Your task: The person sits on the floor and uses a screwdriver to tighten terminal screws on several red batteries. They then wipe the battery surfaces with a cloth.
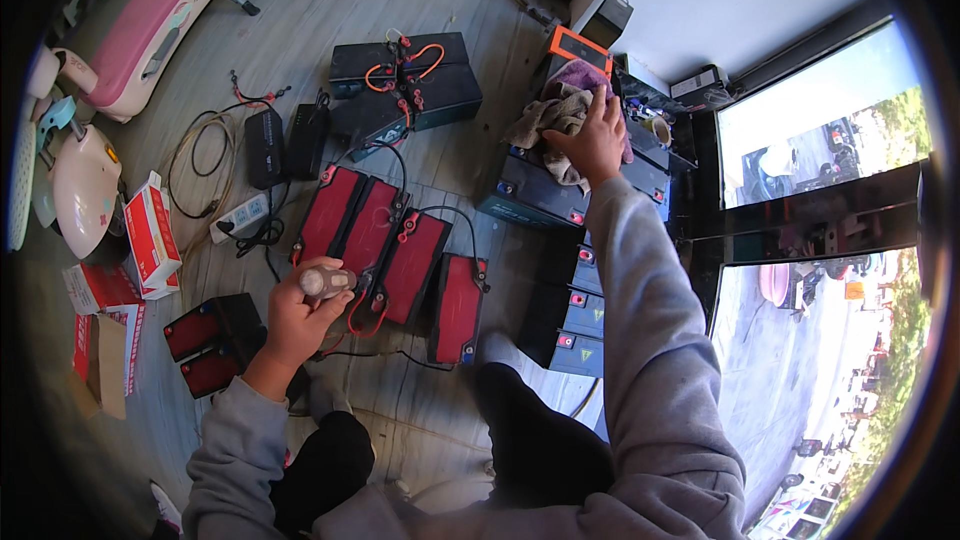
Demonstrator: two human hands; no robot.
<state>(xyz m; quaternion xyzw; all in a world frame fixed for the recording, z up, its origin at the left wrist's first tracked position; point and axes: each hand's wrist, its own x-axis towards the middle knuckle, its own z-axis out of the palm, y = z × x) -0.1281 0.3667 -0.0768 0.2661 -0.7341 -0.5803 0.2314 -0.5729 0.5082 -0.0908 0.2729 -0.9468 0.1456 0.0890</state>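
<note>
My left hand (290, 325) is closed round the thick, pale handle of a screwdriver (322, 283), over the near ends of several red-topped batteries (412, 265). Its shaft is mostly hidden, and I cannot tell whether its tip touches a terminal. Black and red wires (372, 325) link the batteries. Further right, my right hand (592, 138) reaches out with thumb and fingers spread over a crumpled grey-brown rag (555, 118). A purple cloth (580, 80) lies against the rag. Both rest on dark batteries (530, 185) at the right.
Another cluster of dark batteries (440, 85) with orange wires stands at the back. Left of it lie black chargers (265, 148), cables and a power strip (240, 215). Red-white cartons (150, 235) and a pink scooter (150, 40) are at far left. More batteries (582, 315) sit beside my right leg.
</note>
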